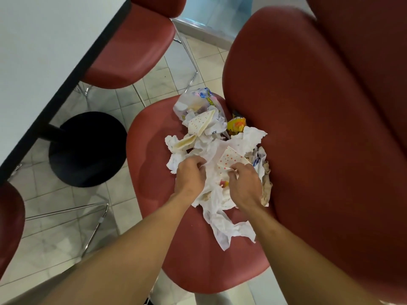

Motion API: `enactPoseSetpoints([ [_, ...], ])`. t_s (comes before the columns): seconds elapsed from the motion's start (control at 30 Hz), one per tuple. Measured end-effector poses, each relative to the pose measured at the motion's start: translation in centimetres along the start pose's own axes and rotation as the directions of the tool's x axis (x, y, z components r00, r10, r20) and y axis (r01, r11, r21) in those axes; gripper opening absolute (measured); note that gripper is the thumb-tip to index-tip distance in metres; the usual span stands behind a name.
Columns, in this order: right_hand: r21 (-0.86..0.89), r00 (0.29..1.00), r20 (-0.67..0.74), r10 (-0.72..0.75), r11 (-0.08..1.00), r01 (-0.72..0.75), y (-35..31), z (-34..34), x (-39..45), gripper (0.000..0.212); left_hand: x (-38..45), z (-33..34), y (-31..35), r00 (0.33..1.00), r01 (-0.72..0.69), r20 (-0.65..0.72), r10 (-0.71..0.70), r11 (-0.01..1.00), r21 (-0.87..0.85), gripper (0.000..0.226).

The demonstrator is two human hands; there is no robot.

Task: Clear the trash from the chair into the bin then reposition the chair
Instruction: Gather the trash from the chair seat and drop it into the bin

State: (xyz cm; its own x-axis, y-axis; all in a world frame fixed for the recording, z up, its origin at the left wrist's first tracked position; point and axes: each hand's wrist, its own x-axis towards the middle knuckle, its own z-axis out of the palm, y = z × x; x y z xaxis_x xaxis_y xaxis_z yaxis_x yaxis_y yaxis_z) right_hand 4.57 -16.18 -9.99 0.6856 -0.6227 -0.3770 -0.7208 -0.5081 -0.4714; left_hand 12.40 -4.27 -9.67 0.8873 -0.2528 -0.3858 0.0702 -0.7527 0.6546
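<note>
On the red chair seat (154,194) the trash is heaped against the backrest (308,128): crumpled white napkins (222,225), dotted wrappers (231,158), a clear plastic bag (198,104) and a yellow packet (236,124). My left hand (190,175) curls into the napkins on its side and my right hand (244,183) pinches a dotted wrapper's edge, both closing inward, I judge, to gather the loose pile into one bundle. No bin is in view; the table (44,51) stands well apart to the left

Hemmed in right of both hands (190,175) by the tall chair backrest (308,128); bare seat (149,155) and open floor (66,216) leftward, table edge (72,69) beyond.
</note>
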Motion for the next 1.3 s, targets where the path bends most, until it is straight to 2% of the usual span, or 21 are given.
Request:
enactPoseSetpoints([
  [0.17, -0.015, 0.999, -0.046, -0.029, 0.999, 0.028, -1.9, -2.1, -2.7, 0.025, -3.3, -3.1, -0.5, 0.998, -0.008, -0.060, 0.005, 0.999, -0.051, 0.023],
  [0.23, -0.052, 0.999, -0.033, -0.029, 0.998, 0.027, -3.1, -2.7, -4.6, 0.025, -5.2, -5.0, -1.3, 0.996, -0.014, -0.086, 0.009, 0.998, -0.055, 0.021],
  [0.33, -0.009, 0.997, -0.006, -0.072, 0.997, 0.072, -4.9, -2.6, -7.5, 0.025, -8.1, -7.9, -2.6, 0.992, -0.011, -0.125, 0.003, 0.998, -0.067, 0.021],
  [0.67, 0.036, 0.972, 0.091, -0.217, 0.976, 0.215, -12.0, 1.6, -19.7, 0.026, -17.7, -16.9, -11.1, 0.958, 0.131, -0.240, -0.156, 0.985, -0.115, 0.017],
  [0.8, 0.037, 0.944, 0.129, -0.304, 0.953, 0.302, -14.4, 4.3, -24.6, 0.024, -22.2, -20.7, -15.2, 0.930, 0.139, -0.307, -0.201, 0.967, -0.213, 0.015],
  [1.03, 0.020, 0.882, 0.268, -0.387, 0.918, 0.396, -18.4, 10.3, -33.9, 0.023, -31.2, -25.5, -25.2, 0.842, 0.260, -0.369, -0.393, 0.896, -0.360, 0.015],
  [1.3, -0.019, 0.786, 0.399, -0.473, 0.853, 0.522, -22.4, 17.7, -41.9, 0.022, -38.2, -29.8, -34.5, 0.681, 0.365, -0.463, -0.568, 0.811, -0.457, 0.015],
])
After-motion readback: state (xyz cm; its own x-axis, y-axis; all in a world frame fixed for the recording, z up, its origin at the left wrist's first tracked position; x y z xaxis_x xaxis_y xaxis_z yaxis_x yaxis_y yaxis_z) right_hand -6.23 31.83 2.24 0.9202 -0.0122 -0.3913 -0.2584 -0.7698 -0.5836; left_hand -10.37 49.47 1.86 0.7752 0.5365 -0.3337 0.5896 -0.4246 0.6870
